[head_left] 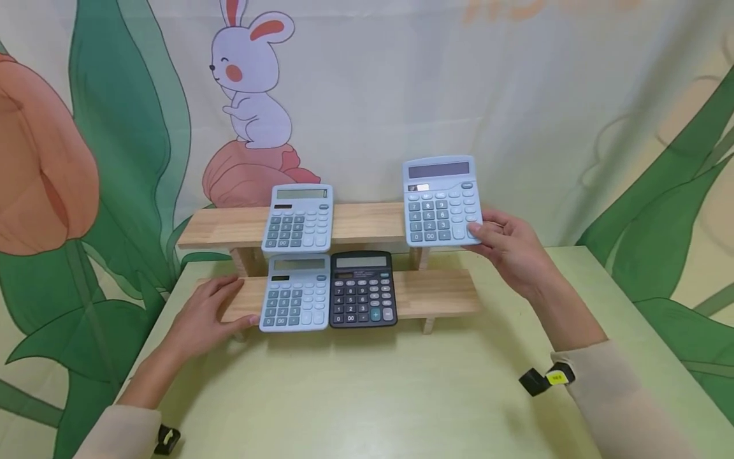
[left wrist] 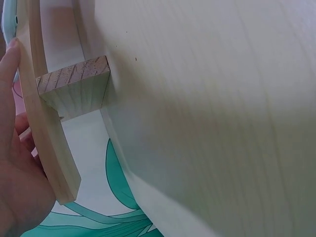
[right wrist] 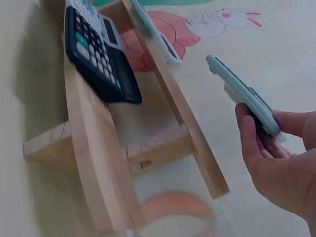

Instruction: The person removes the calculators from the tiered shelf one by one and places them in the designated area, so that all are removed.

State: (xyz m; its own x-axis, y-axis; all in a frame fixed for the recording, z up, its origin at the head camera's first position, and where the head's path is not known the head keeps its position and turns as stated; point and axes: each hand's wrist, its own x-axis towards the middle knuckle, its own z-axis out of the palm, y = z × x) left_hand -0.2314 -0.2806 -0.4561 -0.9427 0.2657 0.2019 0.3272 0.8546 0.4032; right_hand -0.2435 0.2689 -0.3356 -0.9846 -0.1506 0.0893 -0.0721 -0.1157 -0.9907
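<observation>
In the head view my right hand [head_left: 514, 252] pinches a light blue calculator [head_left: 450, 213] by its lower right corner, thumb on the keys. The right wrist view shows this calculator [right wrist: 247, 96] apart from the upper shelf board, fingers under it. My left hand [head_left: 203, 315] rests at the left end of the lower shelf board [head_left: 438, 293], thumb stretched to the edge of a second light blue calculator [head_left: 295, 293]. Beside that one stands a black calculator [head_left: 362, 290]. A third light blue calculator [head_left: 298, 218] leans on the upper shelf board [head_left: 367, 221].
The two-step wooden stand sits on a pale green table [head_left: 367, 389]. Behind it hangs a cloth [head_left: 367, 83] printed with a rabbit, flowers and leaves. A wooden support [left wrist: 76, 89] joins the boards from below.
</observation>
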